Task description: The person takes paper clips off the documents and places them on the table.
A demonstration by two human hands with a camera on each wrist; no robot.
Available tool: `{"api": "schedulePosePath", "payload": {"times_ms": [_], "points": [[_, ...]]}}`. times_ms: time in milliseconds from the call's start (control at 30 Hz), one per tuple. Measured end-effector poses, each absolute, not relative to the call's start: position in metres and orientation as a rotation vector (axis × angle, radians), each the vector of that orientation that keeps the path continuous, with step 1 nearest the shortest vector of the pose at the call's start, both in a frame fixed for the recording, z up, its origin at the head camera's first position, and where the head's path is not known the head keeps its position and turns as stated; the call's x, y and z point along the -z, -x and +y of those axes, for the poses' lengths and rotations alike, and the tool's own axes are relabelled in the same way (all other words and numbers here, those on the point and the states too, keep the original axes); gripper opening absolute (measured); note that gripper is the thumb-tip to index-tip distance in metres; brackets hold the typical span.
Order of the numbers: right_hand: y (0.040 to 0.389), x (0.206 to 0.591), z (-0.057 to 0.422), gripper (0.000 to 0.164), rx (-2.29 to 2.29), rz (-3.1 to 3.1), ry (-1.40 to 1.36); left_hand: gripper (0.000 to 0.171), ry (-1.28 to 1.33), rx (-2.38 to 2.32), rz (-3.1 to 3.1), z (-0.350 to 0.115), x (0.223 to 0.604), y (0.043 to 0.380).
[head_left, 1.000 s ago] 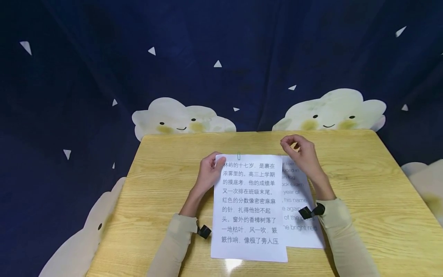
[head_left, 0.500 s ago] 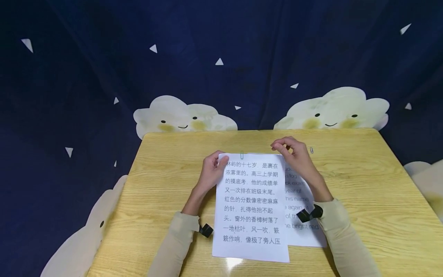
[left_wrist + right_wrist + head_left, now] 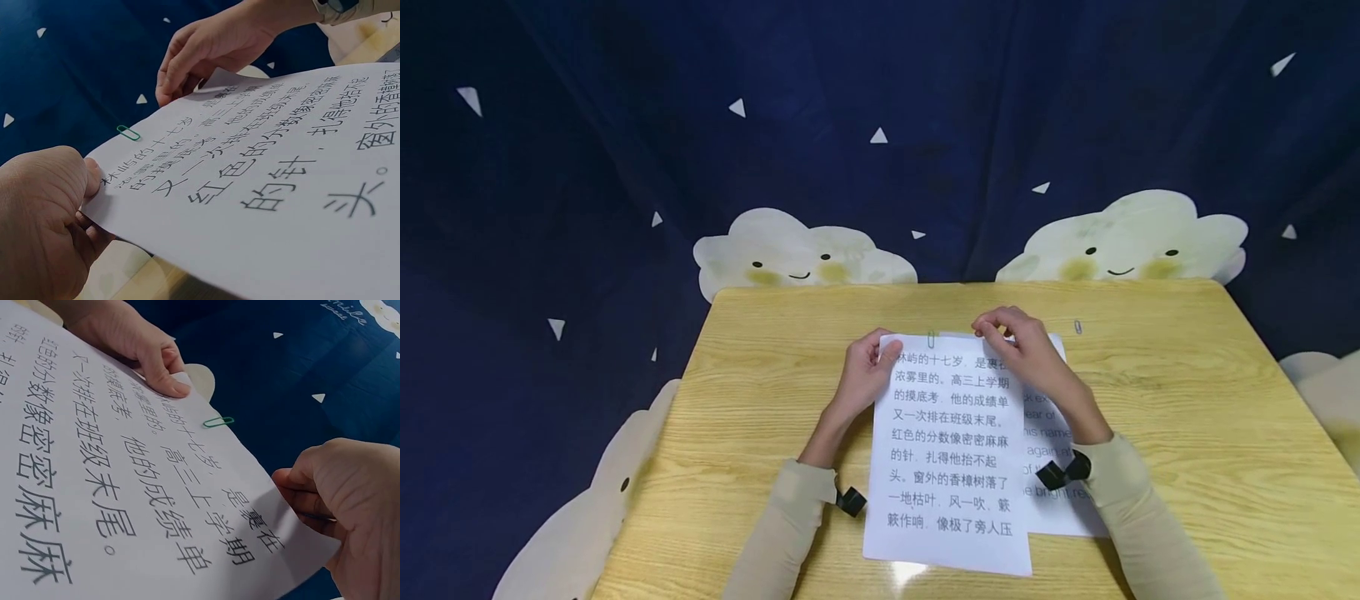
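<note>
A white sheet (image 3: pixel 951 467) printed with large Chinese characters is held up off the table in the head view. My left hand (image 3: pixel 867 375) grips its upper left corner, thumb on the printed face and fingers behind. A green paper clip (image 3: pixel 931 339) sits on its top edge, also plain in the left wrist view as a green clip (image 3: pixel 129 132). At the upper right edge is my right hand (image 3: pixel 1030 358), its thumb and fingers bent close together. In the right wrist view the sheet partly covers the right hand (image 3: pixel 356 500); whether it pinches anything is unclear.
Behind the held sheet, on the right, another white sheet (image 3: pixel 1063 512) with English print shows partly. A small paper clip (image 3: pixel 1078 327) lies on the wooden table (image 3: pixel 1210 433), right of the papers. A dark blue curtain (image 3: pixel 880 50) with clouds hangs behind the table.
My right hand has moved left and slightly down to the top edge of the sheet, which uncovers the small clip on the table. My left hand keeps its grip on the corner.
</note>
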State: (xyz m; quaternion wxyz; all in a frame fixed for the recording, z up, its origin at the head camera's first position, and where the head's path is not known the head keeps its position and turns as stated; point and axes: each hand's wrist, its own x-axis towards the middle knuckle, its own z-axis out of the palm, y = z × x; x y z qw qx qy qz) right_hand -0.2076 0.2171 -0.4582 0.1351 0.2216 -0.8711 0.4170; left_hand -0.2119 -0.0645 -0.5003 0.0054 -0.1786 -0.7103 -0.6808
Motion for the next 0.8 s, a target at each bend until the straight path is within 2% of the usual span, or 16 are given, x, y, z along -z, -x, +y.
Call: {"api": "schedulePosePath", "payload": {"times_ms": [800], "points": [[0.196,0.451,0.201,0.01,-1.165,-2.596,-0.75,0.019,0.586,2.113,-2.295,-0.055,0.497,0.203]]}}
